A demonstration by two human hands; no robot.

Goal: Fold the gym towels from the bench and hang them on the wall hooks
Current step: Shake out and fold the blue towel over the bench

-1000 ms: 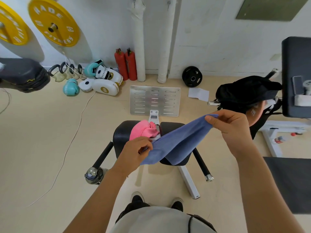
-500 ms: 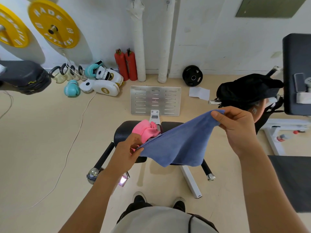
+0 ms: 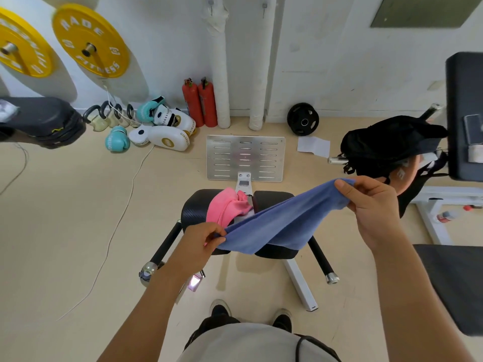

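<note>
While pinched at opposite ends by left hand and right hand, blue towel stretched in air above desk; pink towel crumpled on padding.

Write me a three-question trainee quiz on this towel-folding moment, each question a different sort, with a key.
1. True or false: the pink towel is already hanging on a wall hook.
2. Multiple choice: what is the blue towel doing? A) lying flat on the bench B) stretched in the air between both hands C) draped over the black backpack
3. Fill in: the left hand and the right hand each pinch one ____ of the blue towel.

Key:
1. False; it lies crumpled on the black bench pad.
2. B
3. end
</note>
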